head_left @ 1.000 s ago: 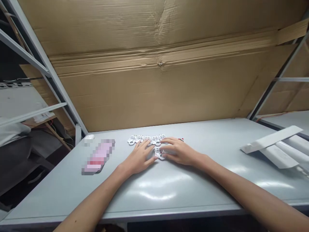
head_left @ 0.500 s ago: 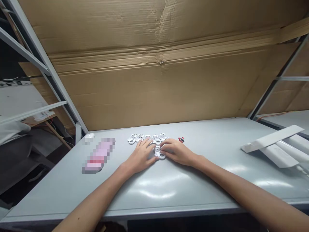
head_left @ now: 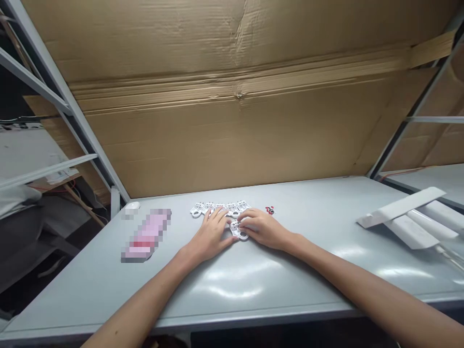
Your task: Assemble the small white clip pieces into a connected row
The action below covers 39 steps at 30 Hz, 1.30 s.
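Note:
On the grey table top, several small white plastic parts lie in a row. Another such part, with small holes and dark spots, lies nearer me between my hands. My right hand has its fingers closed over that part's right side. My left hand rests beside it, fingers spread, thumb touching its lower left edge. Part of it is hidden under my fingers. Small red and black bits lie just beyond my right hand.
A blurred pink and red item and a small white mouse sit on the left of the table. Long white strips lie at the right. A large cardboard sheet stands behind, between metal shelf uprights.
My right hand has drawn slightly back toward me, uncovering the red and black bits. The view has shifted a little. The white part stays between my hands.

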Available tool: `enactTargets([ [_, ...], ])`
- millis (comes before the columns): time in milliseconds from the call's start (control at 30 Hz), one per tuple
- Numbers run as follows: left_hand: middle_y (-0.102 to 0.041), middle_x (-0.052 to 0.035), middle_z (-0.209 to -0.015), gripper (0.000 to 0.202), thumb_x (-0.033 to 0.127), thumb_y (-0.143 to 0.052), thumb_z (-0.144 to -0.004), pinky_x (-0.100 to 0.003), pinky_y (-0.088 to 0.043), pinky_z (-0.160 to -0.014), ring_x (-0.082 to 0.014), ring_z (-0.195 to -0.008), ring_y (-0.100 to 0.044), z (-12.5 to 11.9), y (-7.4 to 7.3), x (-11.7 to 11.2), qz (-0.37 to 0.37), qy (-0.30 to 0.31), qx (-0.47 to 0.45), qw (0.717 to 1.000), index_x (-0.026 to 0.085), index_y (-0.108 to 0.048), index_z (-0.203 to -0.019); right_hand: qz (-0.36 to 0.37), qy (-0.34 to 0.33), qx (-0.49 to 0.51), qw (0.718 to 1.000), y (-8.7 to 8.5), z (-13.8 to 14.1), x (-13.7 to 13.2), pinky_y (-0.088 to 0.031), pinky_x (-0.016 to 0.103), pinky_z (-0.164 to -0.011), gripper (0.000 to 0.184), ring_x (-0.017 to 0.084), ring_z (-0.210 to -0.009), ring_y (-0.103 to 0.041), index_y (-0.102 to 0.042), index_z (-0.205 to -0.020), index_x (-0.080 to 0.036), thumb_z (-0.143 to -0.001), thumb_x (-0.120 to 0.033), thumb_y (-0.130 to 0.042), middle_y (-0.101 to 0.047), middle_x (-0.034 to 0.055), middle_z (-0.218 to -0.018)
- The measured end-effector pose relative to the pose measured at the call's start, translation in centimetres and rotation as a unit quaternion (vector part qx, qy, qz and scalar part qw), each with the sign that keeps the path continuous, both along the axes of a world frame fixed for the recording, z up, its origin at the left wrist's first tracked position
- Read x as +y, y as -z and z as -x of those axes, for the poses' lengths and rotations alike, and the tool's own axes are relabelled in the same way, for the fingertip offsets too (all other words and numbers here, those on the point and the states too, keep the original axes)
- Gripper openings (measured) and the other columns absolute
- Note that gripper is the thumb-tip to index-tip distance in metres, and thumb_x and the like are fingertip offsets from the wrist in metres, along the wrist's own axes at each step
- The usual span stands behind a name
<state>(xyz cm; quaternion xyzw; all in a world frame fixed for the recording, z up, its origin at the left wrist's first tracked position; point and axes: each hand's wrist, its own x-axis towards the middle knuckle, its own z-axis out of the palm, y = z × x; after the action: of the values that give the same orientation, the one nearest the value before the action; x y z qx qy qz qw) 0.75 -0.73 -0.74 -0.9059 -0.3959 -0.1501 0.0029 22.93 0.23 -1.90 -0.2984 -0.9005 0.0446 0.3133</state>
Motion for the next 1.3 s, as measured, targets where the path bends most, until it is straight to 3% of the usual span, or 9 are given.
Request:
enactTargets([
  [167, -0.05, -0.0109, -0.141, 0.031, 0.045, -0.06, -0.092, -0.059, -0.023, -0.116, -0.0328, -0.143, -0.029, 0.0, 0.0, 0.0, -0.001, -0.003, -0.002, 1.0, 0.021, -0.058, -0.112, -0.053, 0.002, -0.016, 0.998, -0.2, 0.2, -0.2, -0.05, 0.04, -0.079, 0.026, 0.024, -0.092, -0.064, -0.07, -0.087, -0.02, -0.094, -0.014, -0.046, -0.072, 0.0119, -0.103],
  [300, -0.05, -0.0107, -0.142, 0.029, 0.043, -0.06, -0.092, -0.059, -0.022, -0.116, -0.0326, -0.143, -0.029, 0.0, -0.2, -0.1, 0.006, -0.006, -0.001, 1.0, 0.022, -0.059, -0.112, 0.051, 0.041, 0.111, 0.992, -0.5, 0.1, -0.3, -0.051, 0.039, -0.082, 0.02, 0.024, -0.09, -0.067, -0.071, -0.091, -0.02, -0.094, -0.023, -0.05, -0.074, 0.0093, -0.097],
  [367, -0.05, -0.0111, -0.142, 0.03, 0.042, -0.06, -0.091, -0.059, -0.021, -0.116, -0.0329, -0.142, -0.03, 0.1, -0.4, -0.1, 0.006, -0.002, -0.005, 1.0, 0.021, -0.059, -0.114, 0.165, 0.059, 0.216, 0.961, -1.0, 0.0, -0.2, -0.053, 0.038, -0.081, 0.018, 0.022, -0.086, -0.068, -0.071, -0.09, -0.02, -0.092, -0.031, -0.056, -0.074, 0.0075, -0.092],
  [467, -0.052, -0.0114, -0.139, 0.031, 0.042, -0.061, -0.091, -0.06, -0.021, -0.116, -0.0335, -0.141, -0.031, 0.2, -0.5, -0.1, 0.004, 0.001, -0.01, 1.0, 0.021, -0.06, -0.114, 0.351, 0.046, 0.357, 0.865, -1.7, -0.4, 0.1, -0.055, 0.036, -0.084, 0.024, 0.02, -0.084, -0.069, -0.071, -0.092, -0.018, -0.087, -0.041, -0.064, -0.073, 0.0065, -0.091],
  [567, -0.054, -0.0108, -0.137, 0.031, 0.043, -0.061, -0.09, -0.059, -0.022, -0.116, -0.0329, -0.14, -0.034, 0.3, -0.6, -0.1, 0.002, 0.0, -0.011, 1.0, 0.022, -0.06, -0.113, 0.467, 0.042, 0.457, 0.756, -2.1, -0.9, 0.3, -0.054, 0.033, -0.093, 0.021, 0.017, -0.09, -0.07, -0.069, -0.1, -0.02, -0.086, -0.036, -0.068, -0.073, 0.0058, -0.096],
  [667, -0.054, -0.0113, -0.137, 0.03, 0.043, -0.061, -0.09, -0.058, -0.022, -0.116, -0.0324, -0.139, -0.036, 0.3, -0.6, -0.1, -0.004, 0.001, -0.01, 1.0, 0.021, -0.06, -0.111, 0.535, 0.035, 0.482, 0.693, -2.3, -1.1, 0.3, -0.053, 0.03, -0.097, 0.018, 0.016, -0.099, -0.068, -0.068, -0.104, -0.022, -0.086, -0.024, -0.067, -0.072, 0.0064, -0.105],
  [800, -0.055, -0.0117, -0.136, 0.031, 0.044, -0.061, -0.09, -0.059, -0.022, -0.115, -0.0329, -0.139, -0.035, 0.4, -0.5, -0.1, -0.004, 0.0, -0.01, 1.0, 0.021, -0.06, -0.112, 0.592, 0.015, 0.465, 0.658, -2.5, -1.0, 0.1, -0.051, 0.028, -0.101, 0.019, 0.017, -0.108, -0.066, -0.068, -0.103, -0.019, -0.085, -0.012, -0.062, -0.07, 0.0097, -0.114],
  [1033, -0.055, -0.0114, -0.136, 0.032, 0.044, -0.059, -0.091, -0.06, -0.023, -0.115, -0.0334, -0.138, -0.036, 0.4, -0.4, -0.1, -0.001, 0.001, -0.003, 1.0, 0.022, -0.059, -0.114, 0.621, 0.031, 0.471, 0.626, -2.1, -0.7, 0.3, -0.047, 0.037, -0.107, 0.03, 0.023, -0.118, -0.061, -0.064, -0.105, -0.015, -0.079, -0.003, -0.055, -0.068, 0.0155, -0.119],
  [1300, -0.055, -0.0117, -0.135, 0.032, 0.043, -0.059, -0.092, -0.06, -0.023, -0.115, -0.0329, -0.139, -0.036, 0.4, -0.4, -0.2, 0.002, -0.002, 0.005, 1.0, 0.021, -0.058, -0.115, 0.642, 0.024, 0.523, 0.56, -2.3, -0.9, 0.6, -0.047, 0.04, -0.106, 0.026, 0.024, -0.109, -0.067, -0.066, -0.098, -0.011, -0.089, -0.018, -0.042, -0.071, 0.0171, -0.111],
])
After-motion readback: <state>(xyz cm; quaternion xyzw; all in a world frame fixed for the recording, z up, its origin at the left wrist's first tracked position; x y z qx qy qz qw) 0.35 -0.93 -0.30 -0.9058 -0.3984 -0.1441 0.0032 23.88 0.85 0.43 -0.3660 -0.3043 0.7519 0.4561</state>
